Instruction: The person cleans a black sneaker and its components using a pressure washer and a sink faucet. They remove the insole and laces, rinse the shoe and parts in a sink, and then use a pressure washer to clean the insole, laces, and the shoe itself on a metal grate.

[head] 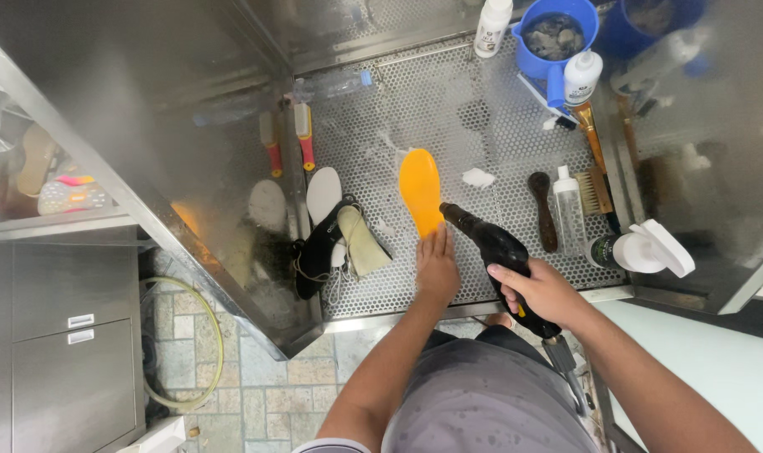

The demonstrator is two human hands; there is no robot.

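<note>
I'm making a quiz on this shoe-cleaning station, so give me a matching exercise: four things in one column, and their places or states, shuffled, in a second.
Things:
1. orange insole
2. black spray nozzle
3. blue jug
4. white insole

Places or states:
A. leaning against the left steel wall, above a dark shoe
B. gripped in the right hand
C. at the back, holding dark liquid
D. flat on the perforated tray, its near end pressed by the left hand

Pairs: 1-D, 2-B, 3-C, 4-A
</note>
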